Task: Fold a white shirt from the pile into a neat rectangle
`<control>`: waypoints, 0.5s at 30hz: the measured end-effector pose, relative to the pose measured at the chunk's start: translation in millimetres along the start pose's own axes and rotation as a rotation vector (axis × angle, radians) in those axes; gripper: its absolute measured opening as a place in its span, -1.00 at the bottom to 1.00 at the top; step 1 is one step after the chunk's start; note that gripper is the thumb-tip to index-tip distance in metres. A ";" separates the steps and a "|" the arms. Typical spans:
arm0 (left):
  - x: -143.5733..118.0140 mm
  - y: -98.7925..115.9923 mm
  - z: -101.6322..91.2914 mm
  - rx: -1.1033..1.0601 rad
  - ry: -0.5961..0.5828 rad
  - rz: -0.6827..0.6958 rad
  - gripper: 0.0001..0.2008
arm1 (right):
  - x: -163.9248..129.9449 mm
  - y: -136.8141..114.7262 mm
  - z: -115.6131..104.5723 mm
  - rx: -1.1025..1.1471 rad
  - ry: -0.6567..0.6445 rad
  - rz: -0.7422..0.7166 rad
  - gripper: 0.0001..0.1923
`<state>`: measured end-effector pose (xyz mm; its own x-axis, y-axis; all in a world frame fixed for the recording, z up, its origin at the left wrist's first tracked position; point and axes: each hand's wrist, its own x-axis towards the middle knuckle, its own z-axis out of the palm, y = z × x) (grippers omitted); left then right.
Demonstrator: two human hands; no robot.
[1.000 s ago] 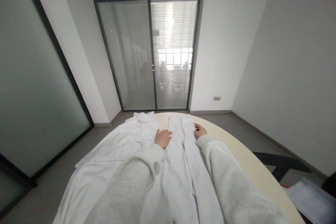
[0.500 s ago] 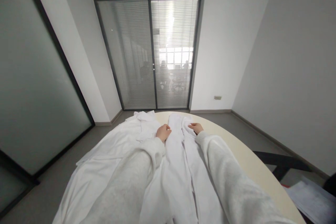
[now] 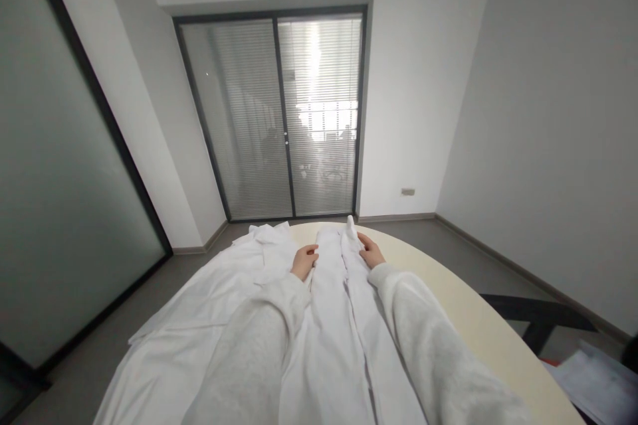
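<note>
A long white garment [image 3: 339, 319] lies lengthwise down the middle of a cream round table [image 3: 473, 325], reaching its far edge. My left hand [image 3: 304, 261] pinches the garment's left edge near the far end. On the right edge, my right hand [image 3: 369, 251] grips the cloth and lifts a small peak of it. Both arms wear light grey sleeves. A second white garment [image 3: 214, 299] is spread flat to the left, partly under my left arm.
The table's rim curves away on the right. A dark chair [image 3: 543, 325] and loose papers [image 3: 593, 375] sit at the lower right. Ahead are sliding glass doors [image 3: 284, 116] with blinds; a glass partition [image 3: 54, 166] runs along the left wall.
Both hands have slid toward the far end of the middle garment and closed on its edges. The right hand has raised a fold of cloth. The camera has tilted down slightly.
</note>
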<state>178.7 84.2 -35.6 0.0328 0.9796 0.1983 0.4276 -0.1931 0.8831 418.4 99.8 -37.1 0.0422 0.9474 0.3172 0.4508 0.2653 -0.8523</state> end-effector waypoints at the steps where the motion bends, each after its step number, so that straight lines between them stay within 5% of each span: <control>1: -0.8 0.4 -0.4 -0.104 -0.006 0.006 -0.49 | -1.6 -3.1 -0.1 0.088 -0.004 0.007 -0.26; 6: -6.9 7.5 -5.8 -0.684 -0.072 -0.012 -0.34 | -9.0 -18.7 -0.2 0.549 0.005 0.034 -0.22; 11: -12.2 13.7 -5.9 -0.858 -0.002 -0.131 -0.57 | -11.7 -26.4 -1.6 0.709 0.052 0.275 -0.45; 15: -15.6 16.4 -2.1 -0.950 -0.040 -0.201 -0.66 | -12.7 -26.9 1.5 0.702 -0.041 0.473 -0.68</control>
<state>183.3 65.7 -23.3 0.0770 0.9970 0.0068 -0.4787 0.0310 0.8774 404.4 81.0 -18.8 0.0488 0.9887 -0.1418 -0.2652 -0.1240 -0.9562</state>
